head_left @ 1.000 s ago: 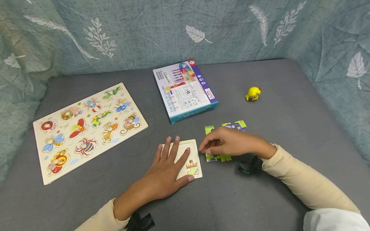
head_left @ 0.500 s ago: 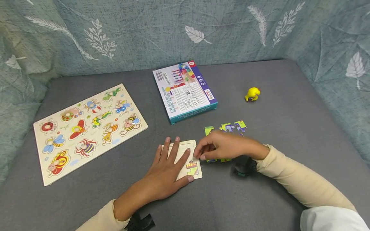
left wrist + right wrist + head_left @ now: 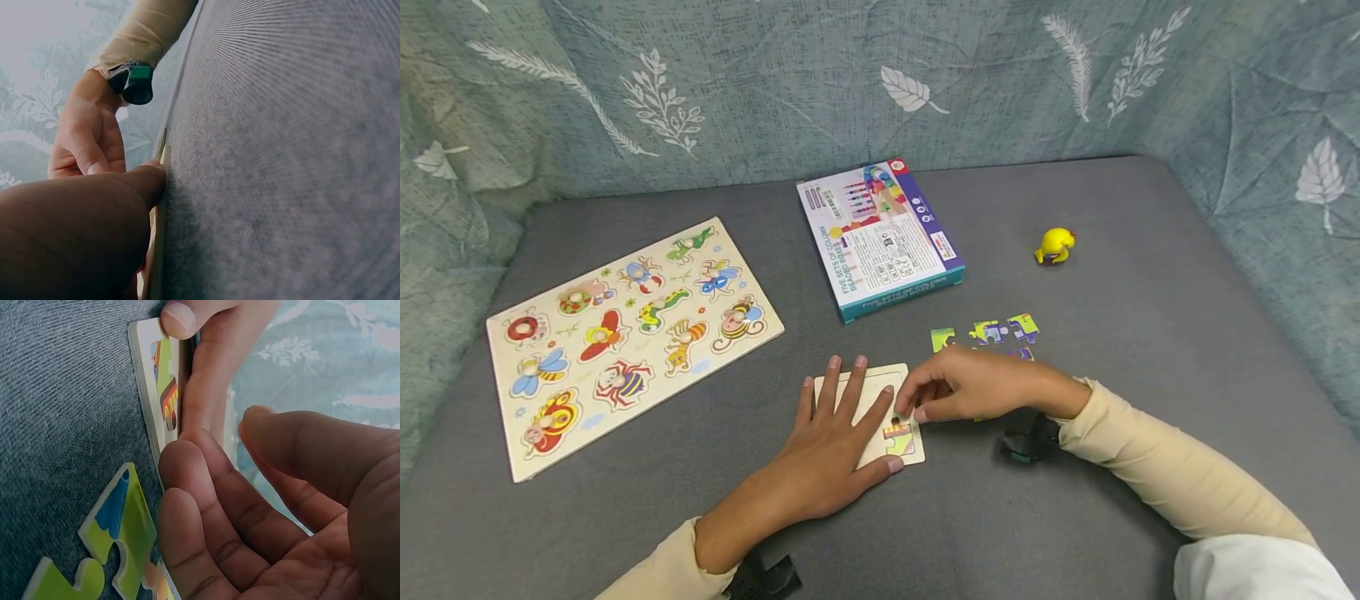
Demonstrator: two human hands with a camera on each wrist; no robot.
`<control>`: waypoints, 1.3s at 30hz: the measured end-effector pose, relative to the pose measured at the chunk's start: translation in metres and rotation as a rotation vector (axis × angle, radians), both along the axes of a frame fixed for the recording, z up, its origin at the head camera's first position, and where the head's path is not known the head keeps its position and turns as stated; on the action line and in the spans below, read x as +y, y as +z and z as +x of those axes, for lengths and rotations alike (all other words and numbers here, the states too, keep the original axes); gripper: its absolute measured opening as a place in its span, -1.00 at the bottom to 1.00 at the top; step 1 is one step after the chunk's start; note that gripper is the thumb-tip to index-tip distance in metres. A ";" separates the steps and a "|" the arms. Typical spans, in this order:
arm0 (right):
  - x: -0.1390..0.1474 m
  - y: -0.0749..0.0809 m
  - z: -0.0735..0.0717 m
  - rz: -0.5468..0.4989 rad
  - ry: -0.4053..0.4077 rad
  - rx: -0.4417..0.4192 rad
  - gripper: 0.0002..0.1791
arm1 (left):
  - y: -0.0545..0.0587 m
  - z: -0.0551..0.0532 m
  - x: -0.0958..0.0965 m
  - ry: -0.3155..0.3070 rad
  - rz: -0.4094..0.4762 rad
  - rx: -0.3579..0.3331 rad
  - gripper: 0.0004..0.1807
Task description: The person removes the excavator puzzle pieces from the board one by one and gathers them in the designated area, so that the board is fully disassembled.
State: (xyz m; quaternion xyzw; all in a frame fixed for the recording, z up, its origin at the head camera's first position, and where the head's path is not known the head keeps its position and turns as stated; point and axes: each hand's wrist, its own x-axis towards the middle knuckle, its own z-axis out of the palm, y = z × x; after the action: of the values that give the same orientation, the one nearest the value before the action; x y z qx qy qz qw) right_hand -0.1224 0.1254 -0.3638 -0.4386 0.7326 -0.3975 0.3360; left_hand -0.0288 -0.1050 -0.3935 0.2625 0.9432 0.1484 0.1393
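Note:
My left hand (image 3: 805,458) lies spread flat on a small wooden puzzle board (image 3: 913,446), its thumb on the near edge. In the board's near right corner sits a green jigsaw piece (image 3: 900,442) with a red and yellow band. My right hand (image 3: 973,385) is at the board's right edge, fingertips right over the rim. In the right wrist view its fingers (image 3: 181,528) bend loosely with the thumb apart and nothing showing between them. Beneath and beside that hand lie loose jigsaw pieces, among them a green and blue piece (image 3: 134,512).
More jigsaw pieces (image 3: 987,332) lie beyond the right hand. A bead-set box (image 3: 880,242) lies behind the board. At the left is a large wooden insect peg puzzle (image 3: 640,321). A yellow toy chick (image 3: 1056,246) stands at the back right. A leaf-patterned curtain (image 3: 775,83) hangs behind.
My right hand has moved left from above the loose pieces to the board's right edge, uncovering pieces behind it. The left hand has stayed on the board.

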 end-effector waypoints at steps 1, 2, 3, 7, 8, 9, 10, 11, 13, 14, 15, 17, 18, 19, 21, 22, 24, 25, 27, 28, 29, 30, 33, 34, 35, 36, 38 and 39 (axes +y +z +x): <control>0.000 0.000 0.000 0.000 0.000 -0.002 -0.82 | 0.000 0.000 0.000 0.000 0.000 0.002 -0.16; -0.001 0.000 0.000 0.000 0.002 -0.004 -0.82 | 0.000 0.000 0.000 -0.001 0.001 0.003 -0.16; -0.001 0.000 0.001 0.001 0.003 -0.005 -0.82 | 0.000 0.000 0.000 -0.001 0.002 0.003 -0.16; -0.002 -0.001 0.001 -0.006 0.012 -0.018 -0.82 | 0.000 0.000 0.000 -0.004 0.005 0.004 -0.16; -0.002 -0.001 0.001 -0.008 0.012 -0.019 -0.82 | 0.000 0.000 0.000 -0.004 0.005 0.003 -0.16; -0.002 -0.001 0.001 -0.008 0.011 -0.021 -0.81 | 0.000 0.000 0.000 -0.004 0.004 0.002 -0.15; -0.002 -0.001 0.001 -0.009 0.009 -0.022 -0.81 | 0.000 -0.001 0.000 -0.004 0.004 0.001 -0.15; -0.002 -0.001 0.002 -0.008 0.006 -0.023 -0.80 | 0.000 -0.001 0.000 -0.002 0.003 0.000 -0.15; -0.003 -0.001 0.002 -0.006 0.002 -0.020 -0.80 | 0.000 -0.001 0.000 0.001 -0.001 -0.002 -0.14; -0.003 -0.001 0.001 -0.004 0.000 -0.020 -0.80 | 0.000 -0.001 0.000 0.001 -0.003 -0.003 -0.14; -0.003 -0.001 0.001 -0.002 -0.002 -0.021 -0.80 | 0.000 -0.001 0.000 0.002 -0.004 -0.004 -0.13; -0.003 -0.001 0.001 0.004 -0.004 -0.022 -0.79 | 0.001 -0.001 0.001 0.002 -0.008 -0.007 -0.13; -0.003 -0.001 0.001 0.007 -0.005 -0.021 -0.79 | 0.001 -0.001 0.001 0.001 -0.011 -0.008 -0.13; -0.003 -0.001 0.001 0.008 -0.005 -0.020 -0.79 | 0.001 -0.001 0.001 0.000 -0.013 -0.009 -0.12; -0.004 -0.002 0.001 0.008 -0.005 -0.018 -0.78 | 0.001 -0.001 0.001 -0.001 -0.013 -0.011 -0.12; -0.004 -0.002 0.001 0.007 -0.005 -0.017 -0.78 | 0.001 -0.001 0.001 -0.001 -0.013 -0.010 -0.12; -0.004 -0.002 0.001 0.001 -0.004 -0.021 -0.79 | 0.001 -0.001 0.001 -0.002 -0.009 -0.007 -0.13; -0.004 -0.002 0.001 -0.003 -0.003 -0.027 -0.79 | 0.001 -0.001 0.001 -0.002 -0.006 -0.005 -0.13; -0.004 -0.001 0.001 -0.010 0.000 -0.039 -0.81 | 0.001 -0.001 0.001 -0.003 -0.004 -0.002 -0.13; -0.004 -0.001 0.001 -0.018 0.004 -0.045 -0.81 | 0.001 -0.001 0.001 -0.003 -0.005 0.000 -0.13; -0.003 -0.001 0.001 -0.026 0.008 -0.055 -0.82 | 0.000 -0.001 0.001 -0.003 -0.006 0.002 -0.13; -0.003 -0.001 0.000 -0.036 0.012 -0.063 -0.82 | 0.000 -0.001 0.001 -0.002 -0.008 0.001 -0.13; -0.002 -0.001 -0.001 -0.063 0.013 -0.091 -0.83 | 0.000 -0.001 0.001 0.003 -0.012 -0.001 -0.13; -0.002 -0.001 -0.002 -0.070 0.012 -0.096 -0.83 | 0.000 -0.001 0.001 0.004 -0.013 -0.001 -0.13; -0.002 -0.001 -0.002 -0.075 0.011 -0.102 -0.84 | 0.000 -0.001 0.000 0.006 -0.014 -0.002 -0.13; -0.002 -0.001 -0.002 -0.078 0.009 -0.105 -0.84 | -0.001 0.000 0.000 0.007 -0.014 -0.002 -0.13; -0.003 -0.001 -0.002 -0.076 0.008 -0.107 -0.84 | -0.001 0.000 0.000 0.007 -0.012 0.002 -0.13; -0.003 -0.002 -0.002 -0.075 0.008 -0.107 -0.84 | -0.001 0.000 0.000 0.006 -0.012 0.003 -0.14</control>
State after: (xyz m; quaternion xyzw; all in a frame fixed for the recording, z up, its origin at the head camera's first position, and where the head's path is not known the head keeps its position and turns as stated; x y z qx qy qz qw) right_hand -0.1247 0.1223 -0.3654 -0.4318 0.6964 -0.4462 0.3597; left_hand -0.0292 -0.1049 -0.3945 0.2589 0.9452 0.1425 0.1390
